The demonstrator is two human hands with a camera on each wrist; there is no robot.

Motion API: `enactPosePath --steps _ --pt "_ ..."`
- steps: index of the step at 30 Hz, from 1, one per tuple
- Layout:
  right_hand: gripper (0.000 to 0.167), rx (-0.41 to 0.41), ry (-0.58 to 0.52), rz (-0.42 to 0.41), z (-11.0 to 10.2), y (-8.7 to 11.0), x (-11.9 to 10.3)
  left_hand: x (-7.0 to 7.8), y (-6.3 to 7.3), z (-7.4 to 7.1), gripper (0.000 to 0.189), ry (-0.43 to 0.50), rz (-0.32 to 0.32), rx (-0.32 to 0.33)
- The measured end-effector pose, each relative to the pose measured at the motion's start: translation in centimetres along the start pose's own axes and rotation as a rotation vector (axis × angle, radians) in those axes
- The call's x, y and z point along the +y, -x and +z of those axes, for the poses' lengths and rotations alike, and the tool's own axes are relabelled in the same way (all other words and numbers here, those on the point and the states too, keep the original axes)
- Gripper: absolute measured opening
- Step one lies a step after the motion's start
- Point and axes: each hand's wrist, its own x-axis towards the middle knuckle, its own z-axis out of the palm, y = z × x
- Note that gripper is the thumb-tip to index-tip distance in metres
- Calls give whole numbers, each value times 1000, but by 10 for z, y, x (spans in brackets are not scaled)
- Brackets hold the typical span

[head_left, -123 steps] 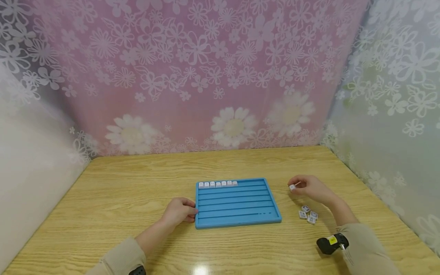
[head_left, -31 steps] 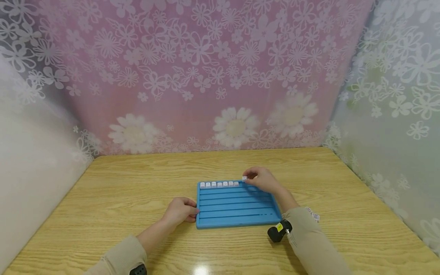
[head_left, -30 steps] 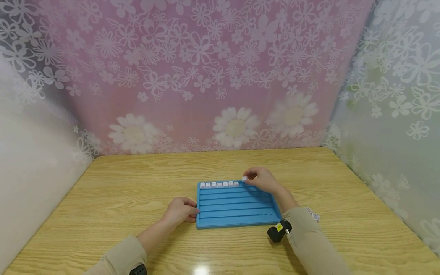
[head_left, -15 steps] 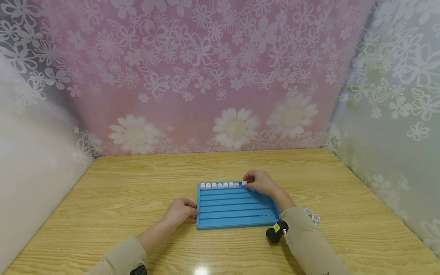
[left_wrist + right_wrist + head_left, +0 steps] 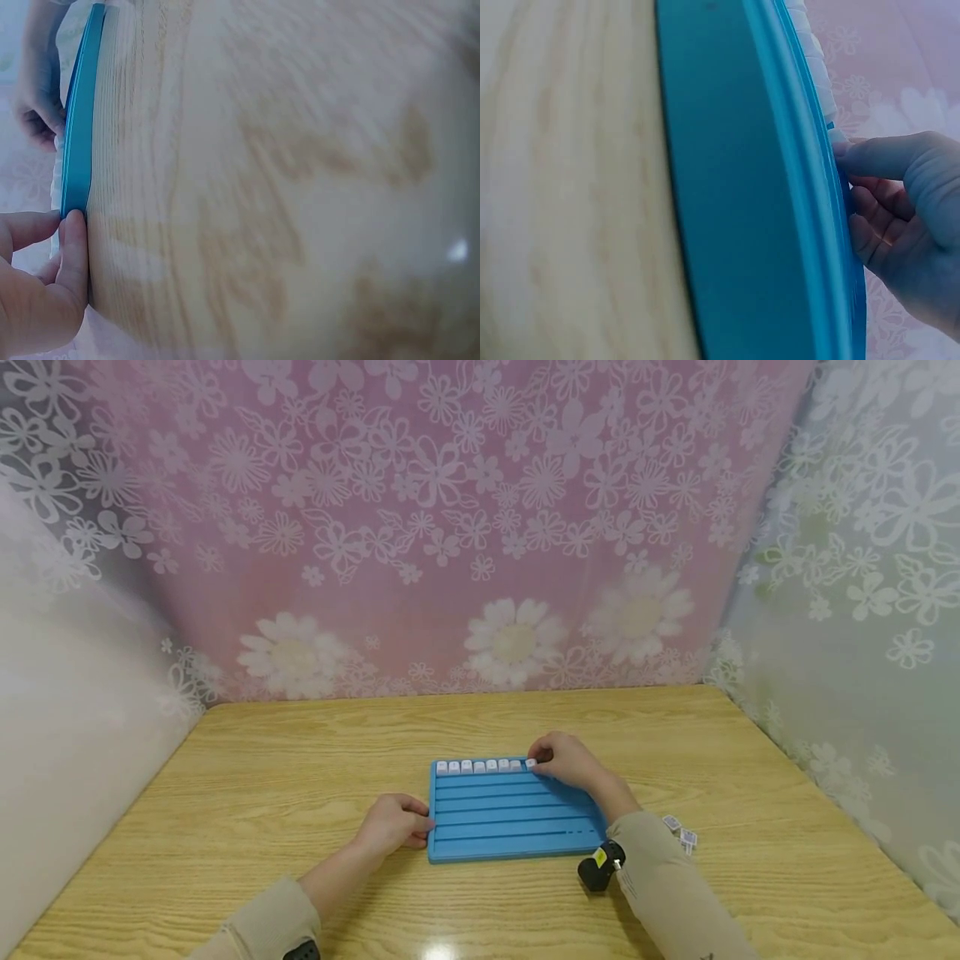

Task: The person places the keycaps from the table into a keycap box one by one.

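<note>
A small white keycap [image 5: 531, 763], faintly marked on top, is pinched between thumb and fingers of the right hand [image 5: 567, 762] at the blue tray's [image 5: 510, 812] far row, near seven similar keycaps [image 5: 479, 767]. The left hand's [image 5: 392, 823] fingers grip the tray's left edge.

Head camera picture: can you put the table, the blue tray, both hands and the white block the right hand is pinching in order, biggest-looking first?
1. Table
2. Blue tray
3. Left hand and right hand: they look too alike to rank
4. White block
</note>
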Motion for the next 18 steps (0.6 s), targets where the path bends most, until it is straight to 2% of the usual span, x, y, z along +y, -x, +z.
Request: enactPosePath --steps 18 --pt "9 -10 -33 10 -2 2 -3 0 2 0 22 -3 12 -3"
